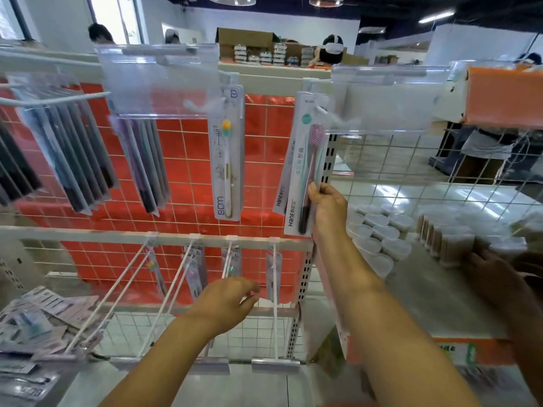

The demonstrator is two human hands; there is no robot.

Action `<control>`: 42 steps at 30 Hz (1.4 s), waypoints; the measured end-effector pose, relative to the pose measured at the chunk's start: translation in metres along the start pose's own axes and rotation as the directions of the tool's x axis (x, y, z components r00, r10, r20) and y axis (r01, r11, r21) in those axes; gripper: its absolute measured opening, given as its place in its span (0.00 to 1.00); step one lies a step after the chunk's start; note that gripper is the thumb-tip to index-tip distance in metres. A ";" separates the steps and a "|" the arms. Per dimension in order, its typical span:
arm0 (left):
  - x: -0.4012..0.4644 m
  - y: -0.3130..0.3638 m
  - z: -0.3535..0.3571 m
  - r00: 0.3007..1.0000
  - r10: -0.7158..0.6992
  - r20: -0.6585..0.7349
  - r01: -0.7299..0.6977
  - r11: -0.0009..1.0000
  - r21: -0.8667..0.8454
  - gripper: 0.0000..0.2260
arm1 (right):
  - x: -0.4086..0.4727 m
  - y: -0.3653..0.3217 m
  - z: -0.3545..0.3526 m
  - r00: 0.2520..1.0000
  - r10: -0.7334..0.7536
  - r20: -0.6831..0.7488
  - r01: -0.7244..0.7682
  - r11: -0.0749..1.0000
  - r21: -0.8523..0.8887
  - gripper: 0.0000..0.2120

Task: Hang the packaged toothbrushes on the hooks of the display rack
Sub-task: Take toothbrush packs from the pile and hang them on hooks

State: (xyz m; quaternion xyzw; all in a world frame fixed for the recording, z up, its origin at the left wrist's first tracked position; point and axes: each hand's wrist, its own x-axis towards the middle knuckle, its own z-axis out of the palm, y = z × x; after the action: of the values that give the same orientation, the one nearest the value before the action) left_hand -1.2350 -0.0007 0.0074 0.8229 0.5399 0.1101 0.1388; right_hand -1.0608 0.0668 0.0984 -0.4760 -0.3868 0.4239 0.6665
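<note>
1. The Hane toothbrush pack (304, 168) is upright against the display rack (164, 235), its top up at the upper right hook (323, 110); whether the hole is already over the hook cannot be told.
2. The right hand (329, 207) makes the grip: fingers and thumb curled round the pack's lower right edge, closed tight on it.
3. Just behind that pack, left of the grip, a second Hane pack (283, 186) hangs tilted.
4. Further left of the grip, a BDM toothbrush pack (226, 160) hangs on its own hook.
5. Below and left of the grip, the left hand (226, 304) hovers near the lower hooks (274, 289), fingers loosely bent, holding nothing.
6. Far left and low, loose toothbrush packs (38, 324) lie in a heap.
7. Right of the grip, stacked clear cups (379, 230) sit on a shelf.
</note>
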 end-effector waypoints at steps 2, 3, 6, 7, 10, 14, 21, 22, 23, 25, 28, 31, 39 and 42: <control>-0.002 0.000 -0.003 1.000 -0.001 0.001 0.001 1.000 0.005 0.13 | -0.001 0.004 0.000 1.000 0.011 0.005 -0.011 1.000 -0.025 0.07; -0.003 0.000 -0.005 1.000 -0.001 0.001 0.001 1.000 0.007 0.13 | -0.001 0.009 -0.002 1.000 0.024 0.001 -0.024 0.999 -0.024 0.07; -0.004 -0.002 -0.012 1.000 -0.013 0.013 0.013 1.000 0.012 0.14 | -0.011 0.029 -0.006 0.991 0.115 -0.062 -0.114 0.993 0.023 0.17; -0.005 -0.003 -0.014 1.000 -0.021 0.021 0.021 1.000 0.008 0.15 | -0.016 0.039 -0.008 0.981 0.160 -0.107 -0.155 0.986 0.057 0.18; -0.008 -0.008 -0.018 0.999 -0.041 0.018 0.041 0.999 -0.022 0.14 | -0.031 0.072 -0.015 0.925 0.319 -0.205 -0.310 0.948 0.075 0.12; -0.013 -0.015 -0.019 0.999 -0.051 0.009 0.051 0.999 -0.007 0.12 | -0.056 0.085 -0.009 0.908 0.380 -0.174 -0.398 0.914 -0.082 0.09; -0.046 -0.028 -0.025 0.993 -0.067 -0.100 0.059 0.995 -0.086 0.20 | -0.096 0.098 0.031 0.962 0.265 0.067 -0.216 0.888 -0.406 0.20; -0.052 -0.032 -0.027 0.992 -0.065 -0.106 0.055 0.994 -0.096 0.20 | -0.102 0.099 0.038 0.959 0.270 0.085 -0.209 0.878 -0.431 0.20; -0.058 -0.037 -0.030 0.992 -0.064 -0.109 0.054 0.994 -0.091 0.20 | -0.108 0.100 0.045 0.958 0.269 0.101 -0.199 0.874 -0.443 0.21; -0.072 -0.049 -0.036 0.990 -0.065 -0.128 0.057 0.996 -0.065 0.21 | -0.123 0.100 0.060 0.951 0.265 0.158 -0.172 0.881 -0.440 0.20; -0.092 -0.073 -0.045 0.984 -0.071 -0.162 0.058 0.995 -0.081 0.20 | -0.150 0.103 0.084 0.942 0.257 0.215 -0.127 0.867 -0.482 0.22; -0.117 -0.100 -0.054 0.973 -0.134 -0.190 0.117 0.988 -0.099 0.19 | -0.179 0.105 0.110 0.931 0.214 0.297 -0.048 0.875 -0.481 0.21; -0.188 -0.185 -0.076 0.947 -0.215 -0.240 0.192 0.974 -0.116 0.19 | -0.256 0.129 0.187 0.905 0.105 0.413 0.121 0.865 -0.486 0.20; -0.213 -0.213 -0.078 0.946 -0.219 -0.238 0.205 0.975 -0.081 0.19 | -0.278 0.139 0.213 0.907 0.085 0.413 0.148 0.853 -0.501 0.18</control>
State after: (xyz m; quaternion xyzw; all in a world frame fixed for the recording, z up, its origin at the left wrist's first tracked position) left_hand -1.5267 -0.1071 0.0000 0.7359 0.6350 0.2102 0.1047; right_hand -1.3790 -0.1010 -0.0141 -0.5290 -0.6292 0.3842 0.4203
